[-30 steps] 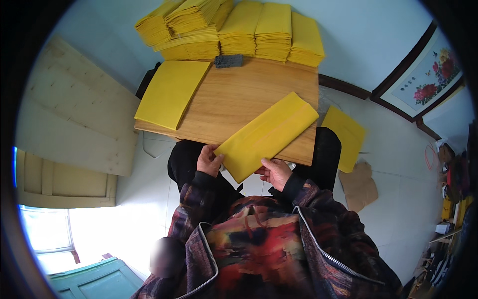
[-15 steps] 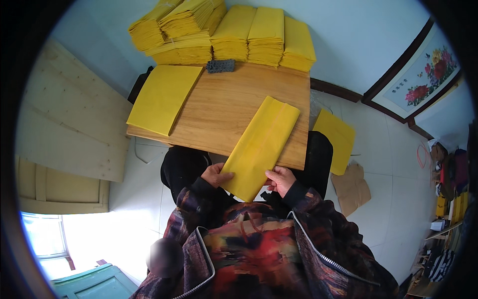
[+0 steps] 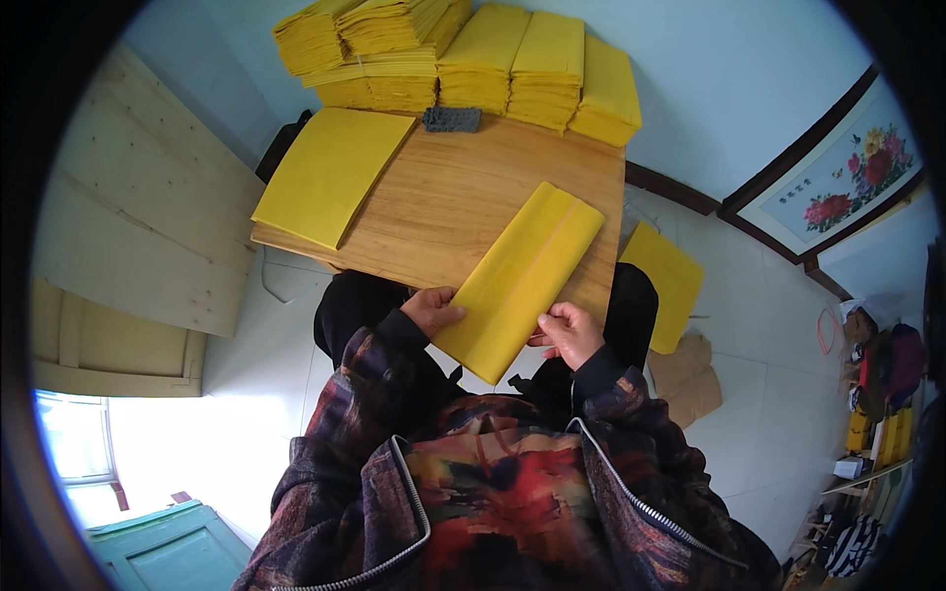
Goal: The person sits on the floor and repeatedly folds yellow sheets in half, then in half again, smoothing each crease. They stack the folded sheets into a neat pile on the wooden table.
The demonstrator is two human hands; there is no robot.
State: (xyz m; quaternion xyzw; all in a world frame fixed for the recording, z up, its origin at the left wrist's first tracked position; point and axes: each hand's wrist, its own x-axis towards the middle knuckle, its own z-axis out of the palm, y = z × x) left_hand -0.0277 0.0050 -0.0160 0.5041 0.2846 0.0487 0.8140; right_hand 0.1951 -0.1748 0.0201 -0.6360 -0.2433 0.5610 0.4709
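A long folded sheet of yellow paper (image 3: 527, 276) lies slanted over the front right of the wooden table, its near end sticking out past the edge above my lap. My left hand (image 3: 432, 311) grips the near left edge, thumb on top and fingers mostly hidden underneath. At the near right edge, my right hand (image 3: 573, 333) pinches the paper with its thumb over it and fingers curled. A faint lighter crease runs lengthwise along the paper. To the left, a flat stack of wider yellow paper (image 3: 330, 177) rests on the table.
Tall piles of folded yellow paper (image 3: 545, 59) line the table's back by the wall. A dark grey knitted-looking block (image 3: 451, 120) sits before them. On the floor at right are a yellow sheet (image 3: 665, 281) and crumpled brown paper (image 3: 687, 381). The wooden table (image 3: 448, 197) has a bare middle.
The view has shifted slightly, so the table appears a little higher and farther right. Both hands keep hold of the folded yellow paper; my right hand's fingers have shifted slightly along its edge.
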